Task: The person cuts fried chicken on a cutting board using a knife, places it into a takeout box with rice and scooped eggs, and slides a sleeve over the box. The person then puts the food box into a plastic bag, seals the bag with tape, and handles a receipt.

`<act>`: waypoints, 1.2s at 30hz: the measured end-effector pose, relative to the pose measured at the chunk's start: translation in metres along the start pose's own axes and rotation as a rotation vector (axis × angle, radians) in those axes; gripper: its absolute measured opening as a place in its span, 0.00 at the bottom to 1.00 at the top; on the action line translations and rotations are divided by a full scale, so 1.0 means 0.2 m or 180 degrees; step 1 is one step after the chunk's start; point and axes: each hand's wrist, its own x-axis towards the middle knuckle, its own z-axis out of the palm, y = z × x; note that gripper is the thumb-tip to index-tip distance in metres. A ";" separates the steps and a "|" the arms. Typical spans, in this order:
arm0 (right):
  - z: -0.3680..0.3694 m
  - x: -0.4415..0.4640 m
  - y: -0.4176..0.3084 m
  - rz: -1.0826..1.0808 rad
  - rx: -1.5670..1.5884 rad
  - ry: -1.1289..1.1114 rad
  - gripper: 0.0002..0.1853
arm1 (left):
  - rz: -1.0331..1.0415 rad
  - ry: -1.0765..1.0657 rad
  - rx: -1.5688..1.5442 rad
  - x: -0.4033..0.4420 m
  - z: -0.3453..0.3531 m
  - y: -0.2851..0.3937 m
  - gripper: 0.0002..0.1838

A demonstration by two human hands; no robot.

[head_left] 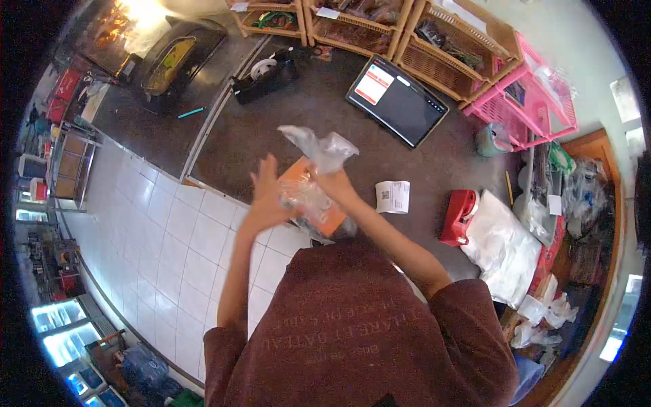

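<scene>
An orange packet in clear plastic wrap is in front of my chest, over the near edge of the dark counter. My right hand is closed on its upper part, where a loose clear plastic end sticks up. At the packet's left side, my left hand has its fingers spread, and its palm faces the wrap; whether it touches is hard to tell. Motion blurs the packet's lower part. To the right of my right hand lies a white printed label with a square code.
A tablet lies at the back of the counter, below wicker shelves. A black tape dispenser stands back left. On the right are a red tape dispenser, white plastic bags and a pink basket.
</scene>
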 end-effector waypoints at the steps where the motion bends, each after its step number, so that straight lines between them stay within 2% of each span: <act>1: 0.06 -0.01 0.03 -0.0376 -0.0471 0.0143 0.20 | -0.0330 -0.0676 0.0359 -0.04 0.09 0.06 0.59; 3: 0.21 -0.06 0.09 -0.1041 -0.1161 0.0339 0.19 | 0.0417 0.0423 -0.0019 -0.11 0.39 0.05 0.55; 5: 0.27 -0.14 0.13 -0.1424 -0.1400 0.0432 0.19 | -0.0480 0.1032 -0.1599 -0.09 0.47 0.15 0.50; 7: 0.26 -0.24 0.14 -0.1659 -0.1451 0.0470 0.21 | -0.0868 0.1277 -0.2187 -0.09 0.50 0.19 0.46; 10: 0.21 -0.34 0.11 -0.2028 -0.1501 0.0581 0.23 | -0.0844 0.1206 -0.2179 -0.10 0.50 0.19 0.41; 12: 0.02 -0.33 0.04 -0.2022 -0.1683 -0.0413 0.23 | -0.0709 0.1036 -0.2047 -0.09 0.51 0.19 0.37; 14: -0.10 -0.26 -0.02 -0.1881 -0.1714 -0.1056 0.22 | -0.0555 0.0779 -0.1848 -0.06 0.51 0.18 0.33; 16: -0.20 -0.19 -0.09 -0.1635 -0.1612 -0.1314 0.21 | -0.0397 0.0437 -0.1589 -0.03 0.50 0.16 0.30; 17: -0.24 -0.18 -0.13 -0.2178 -0.2306 -0.1589 0.18 | -0.0336 0.0322 -0.1410 -0.01 0.49 0.16 0.28; 20: -0.28 -0.10 -0.02 -0.2972 -0.3729 -0.1768 0.13 | -0.0244 0.0296 -0.0591 0.04 0.47 0.20 0.22; 23: -0.35 0.00 0.20 -0.2363 -0.1271 -0.0721 0.12 | -0.0257 0.0768 0.0660 0.08 0.44 0.29 0.17; 25: -0.35 -0.06 0.16 -0.0464 -0.0364 -0.0320 0.15 | 0.0004 0.1138 0.0775 0.10 0.46 0.35 0.14; 26: -0.37 -0.08 0.13 0.0477 0.0091 -0.0127 0.17 | 0.0244 0.1192 0.0467 0.11 0.50 0.35 0.11; 27: -0.42 -0.04 0.18 0.0671 0.0907 -0.0301 0.21 | 0.0489 0.1223 0.0163 0.12 0.53 0.35 0.08; 28: -0.47 -0.04 0.14 0.0869 0.0863 -0.0575 0.20 | 0.0737 0.1235 -0.0140 0.12 0.57 0.33 0.06; 30: -0.68 -0.02 0.05 0.1258 0.0752 -0.1134 0.19 | 0.0987 0.1306 -0.0092 0.13 0.66 0.28 0.06; 32: -1.05 0.03 0.03 0.0123 0.0344 -0.0869 0.16 | 0.0826 0.1287 -0.0419 0.15 0.68 0.29 0.06; 33: -1.27 0.02 -0.04 -0.0180 -0.0887 0.0705 0.11 | 0.0523 0.1204 -0.0762 0.15 0.66 0.32 0.06; 34: -1.51 0.07 0.01 -0.1265 -0.2982 0.2401 0.07 | 0.0211 0.1112 -0.1097 0.15 0.63 0.36 0.07; 35: -1.77 0.10 0.04 -0.0921 -0.2592 0.3382 0.06 | 0.0067 0.1186 -0.1340 0.15 0.62 0.41 0.08; 36: -2.08 0.14 0.13 -0.1500 -0.3084 0.3977 0.08 | 0.0009 0.1169 -0.1338 0.15 0.63 0.41 0.08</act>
